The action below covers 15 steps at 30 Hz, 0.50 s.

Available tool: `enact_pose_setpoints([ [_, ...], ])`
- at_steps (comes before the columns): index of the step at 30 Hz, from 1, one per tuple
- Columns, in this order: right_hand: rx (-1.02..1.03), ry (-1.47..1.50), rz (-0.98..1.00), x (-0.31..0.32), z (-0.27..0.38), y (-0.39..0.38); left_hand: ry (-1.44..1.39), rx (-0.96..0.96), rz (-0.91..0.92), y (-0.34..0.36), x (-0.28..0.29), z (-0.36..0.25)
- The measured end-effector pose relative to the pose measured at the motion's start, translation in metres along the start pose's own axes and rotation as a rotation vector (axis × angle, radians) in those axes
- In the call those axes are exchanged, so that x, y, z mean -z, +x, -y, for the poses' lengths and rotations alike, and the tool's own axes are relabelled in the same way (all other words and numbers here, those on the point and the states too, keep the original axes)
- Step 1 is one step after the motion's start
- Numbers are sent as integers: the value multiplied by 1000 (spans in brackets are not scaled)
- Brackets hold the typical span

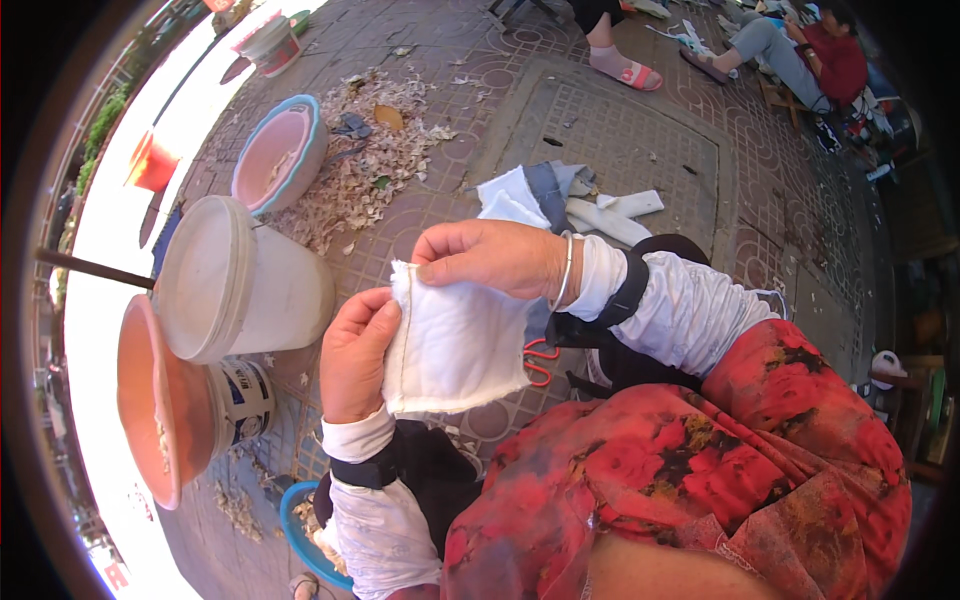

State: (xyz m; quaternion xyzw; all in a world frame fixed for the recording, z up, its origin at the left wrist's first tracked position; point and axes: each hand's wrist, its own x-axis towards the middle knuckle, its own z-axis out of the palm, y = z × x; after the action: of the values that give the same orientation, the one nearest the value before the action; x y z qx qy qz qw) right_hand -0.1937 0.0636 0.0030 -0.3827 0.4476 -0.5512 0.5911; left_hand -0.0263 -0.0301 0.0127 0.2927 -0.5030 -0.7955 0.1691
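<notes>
Starting closest, with red floral fabric (640, 470) spread across the lower right. Up to the work now: gripping a white cloth piece (455, 345) in midair, above the lap, between both hands! Pinching its seamed left edge, thumb pressed to closed fingers, with the left hand (357, 360); clasping its frayed upper corner just as firmly, thumb on top, with the right hand (500, 258). Out to the left, past a blue basin (290, 530) low by the sleeve, to a pale lidded bucket (290, 285) lying tilted beside an orange basin (140, 400). Straight ahead, onto loose cloth pieces (515, 200) on the paving. Then over to a pink basin with a blue rim (265, 145), right beside scattered pale scraps (385, 150). Farthest off, across to a seated person in dark red (840, 70).
</notes>
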Motion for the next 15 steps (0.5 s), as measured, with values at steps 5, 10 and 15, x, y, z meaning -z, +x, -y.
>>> enact_pose_setpoints([
  [5,-21,-201,-12,-2,-2,0,548,-335,-213,-3,-15,0],
  [10,10,-451,-21,-5,3,-1,927,-707,-40,-2,-18,-1],
  [15,76,-462,4,-2,0,-1,938,-660,-48,0,-17,1],
])
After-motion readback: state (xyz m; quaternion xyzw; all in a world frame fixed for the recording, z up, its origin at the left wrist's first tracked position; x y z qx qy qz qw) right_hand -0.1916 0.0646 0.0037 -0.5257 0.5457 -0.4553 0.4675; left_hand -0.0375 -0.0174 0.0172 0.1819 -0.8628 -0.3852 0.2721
